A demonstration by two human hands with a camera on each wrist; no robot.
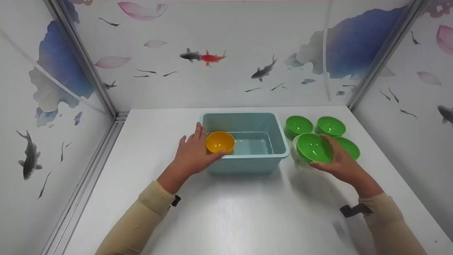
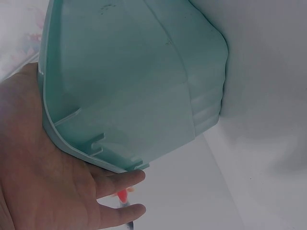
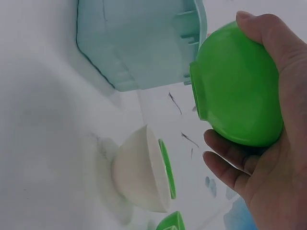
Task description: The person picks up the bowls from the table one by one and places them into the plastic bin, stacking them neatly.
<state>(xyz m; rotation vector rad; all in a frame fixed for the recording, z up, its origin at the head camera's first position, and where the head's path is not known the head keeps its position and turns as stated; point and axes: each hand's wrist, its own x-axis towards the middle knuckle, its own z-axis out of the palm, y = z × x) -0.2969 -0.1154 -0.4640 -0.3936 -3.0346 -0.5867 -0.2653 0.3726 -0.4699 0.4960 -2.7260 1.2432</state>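
An orange bowl sits at the left end of the pale blue basin, overlapping its near left corner in the head view. My left hand is spread at that corner, thumb along the front rim and straight fingers by the left side. In the left wrist view, fingertips extend past the basin's rim, where the basin hides the bowl. My right hand grips a green bowl between thumb and fingers, holding it up off the table. Below it stands a white bowl, mostly covered in the head view.
Behind the held bowl stand more green bowls: one near the basin, one farther right, and another bowl partly behind my right hand. White walls printed with fish and petals enclose the white table.
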